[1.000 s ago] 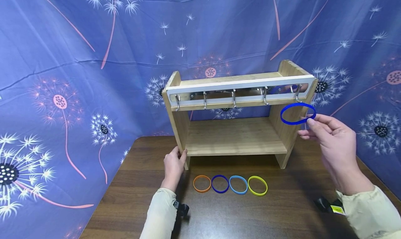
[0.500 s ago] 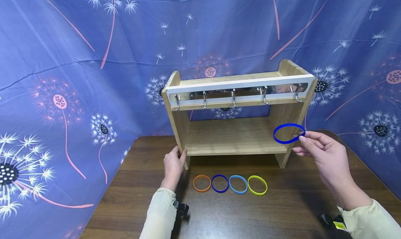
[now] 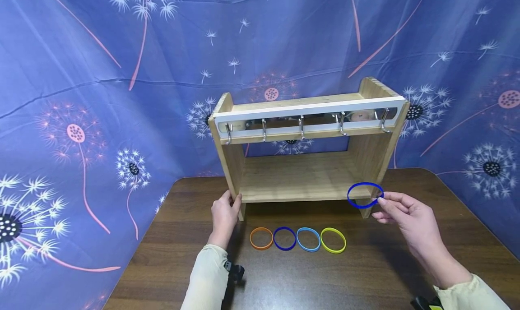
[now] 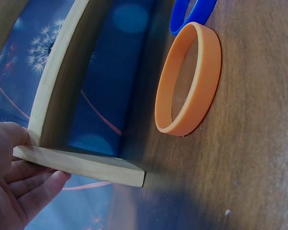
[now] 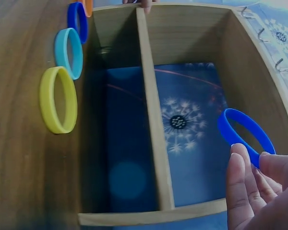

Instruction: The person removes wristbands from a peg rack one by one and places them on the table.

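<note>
My right hand (image 3: 414, 222) pinches a blue silicone wristband (image 5: 225, 127) between thumb and fingertips, holding it up in front of the shelf's lower right corner. The wooden shelf (image 3: 300, 177) has a front rail with several metal hooks (image 3: 301, 127), none with a band on it. At its lower left, my left hand (image 3: 224, 216) grips the side panel (image 4: 86, 165), thumb in front and fingers behind. On the table before the shelf lie an orange wristband (image 4: 210, 79), a dark blue one, a light blue wristband (image 3: 309, 250) and a yellow wristband (image 5: 48, 100), side by side in a row.
The brown wooden table (image 3: 284, 285) carries the shelf and the row of bands. Behind them hangs a blue cloth (image 3: 170, 39) with dandelion prints. A small black device (image 3: 235, 271) is strapped at the left wrist.
My right hand has lowered the blue wristband from close under the rightmost hook to the lower shelf board's right front corner, moving slightly left. The left hand stays on the side panel.
</note>
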`<state>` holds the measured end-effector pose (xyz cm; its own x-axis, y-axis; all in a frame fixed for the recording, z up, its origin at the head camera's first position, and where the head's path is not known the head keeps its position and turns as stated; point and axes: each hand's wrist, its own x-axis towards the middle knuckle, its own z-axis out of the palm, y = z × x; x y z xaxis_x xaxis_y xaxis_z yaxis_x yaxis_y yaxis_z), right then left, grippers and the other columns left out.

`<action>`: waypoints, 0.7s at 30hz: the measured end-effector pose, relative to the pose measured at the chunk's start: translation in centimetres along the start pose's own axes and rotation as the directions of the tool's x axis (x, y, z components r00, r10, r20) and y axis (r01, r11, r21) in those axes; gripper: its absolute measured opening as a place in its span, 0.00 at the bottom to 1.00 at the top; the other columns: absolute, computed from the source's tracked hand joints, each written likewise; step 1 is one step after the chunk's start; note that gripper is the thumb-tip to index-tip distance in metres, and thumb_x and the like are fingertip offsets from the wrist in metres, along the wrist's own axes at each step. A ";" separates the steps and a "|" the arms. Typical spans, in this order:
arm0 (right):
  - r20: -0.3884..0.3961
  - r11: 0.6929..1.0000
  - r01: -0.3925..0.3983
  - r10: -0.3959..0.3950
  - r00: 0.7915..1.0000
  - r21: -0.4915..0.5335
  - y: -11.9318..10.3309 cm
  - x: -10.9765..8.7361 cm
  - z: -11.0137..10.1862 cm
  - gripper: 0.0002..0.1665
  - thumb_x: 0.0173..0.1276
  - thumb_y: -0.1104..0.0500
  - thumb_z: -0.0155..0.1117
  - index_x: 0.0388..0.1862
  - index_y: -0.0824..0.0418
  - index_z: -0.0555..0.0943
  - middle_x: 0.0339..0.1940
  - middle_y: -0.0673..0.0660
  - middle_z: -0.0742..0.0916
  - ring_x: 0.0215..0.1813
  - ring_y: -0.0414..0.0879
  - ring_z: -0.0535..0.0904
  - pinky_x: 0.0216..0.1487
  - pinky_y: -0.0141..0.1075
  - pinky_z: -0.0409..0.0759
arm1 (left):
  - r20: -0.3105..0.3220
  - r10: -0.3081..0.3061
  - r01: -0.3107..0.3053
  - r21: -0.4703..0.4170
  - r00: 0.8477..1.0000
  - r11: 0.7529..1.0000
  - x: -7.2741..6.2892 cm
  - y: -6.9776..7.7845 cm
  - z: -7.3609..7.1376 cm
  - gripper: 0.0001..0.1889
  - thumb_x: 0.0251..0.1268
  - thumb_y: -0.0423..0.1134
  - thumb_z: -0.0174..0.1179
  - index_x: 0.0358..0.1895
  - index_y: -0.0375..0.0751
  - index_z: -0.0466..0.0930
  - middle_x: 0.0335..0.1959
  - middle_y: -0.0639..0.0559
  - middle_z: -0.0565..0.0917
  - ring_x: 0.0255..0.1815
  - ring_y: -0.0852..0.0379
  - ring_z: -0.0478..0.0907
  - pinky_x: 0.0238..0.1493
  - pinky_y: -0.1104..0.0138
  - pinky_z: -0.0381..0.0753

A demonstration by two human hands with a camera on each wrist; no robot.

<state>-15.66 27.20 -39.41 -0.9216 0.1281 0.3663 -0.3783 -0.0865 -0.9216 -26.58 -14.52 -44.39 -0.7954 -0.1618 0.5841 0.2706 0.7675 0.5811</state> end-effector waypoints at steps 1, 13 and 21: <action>0.002 1.000 -0.009 0.009 1.000 -0.003 0.2 -0.1 -0.1 0.09 0.69 0.70 0.59 0.44 0.62 0.82 0.32 0.52 0.90 0.27 0.46 0.87 0.31 0.35 0.82 | 0.002 -0.002 0.002 0.003 1.000 1.000 0.0 0.0 0.0 0.07 0.62 0.41 0.65 0.31 0.41 0.82 0.22 0.50 0.86 0.23 0.46 0.82 0.28 0.53 0.76; 0.030 0.990 -0.113 0.116 0.993 -0.081 3.0 -1.6 -1.9 0.08 0.70 0.69 0.60 0.42 0.58 0.82 0.32 0.51 0.90 0.28 0.47 0.87 0.31 0.36 0.82 | 0.004 -0.011 0.011 -0.024 1.000 1.000 0.1 0.1 0.0 0.07 0.62 0.40 0.65 0.31 0.41 0.82 0.24 0.50 0.87 0.26 0.45 0.83 0.30 0.51 0.77; 0.026 0.954 -0.205 0.216 0.976 -0.220 4.9 -2.4 -2.5 0.05 0.71 0.64 0.61 0.43 0.63 0.81 0.33 0.50 0.89 0.28 0.47 0.86 0.30 0.35 0.82 | -0.002 -0.022 0.022 -0.001 1.000 1.000 0.0 -0.1 0.2 0.07 0.62 0.41 0.66 0.31 0.41 0.82 0.24 0.50 0.87 0.26 0.45 0.83 0.30 0.52 0.77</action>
<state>-15.12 28.95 -45.14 -0.9836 0.0801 0.1615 -0.1525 0.1081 -0.9824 -26.74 -14.48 -44.52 -0.8002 -0.1797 0.5722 0.2536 0.7631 0.5944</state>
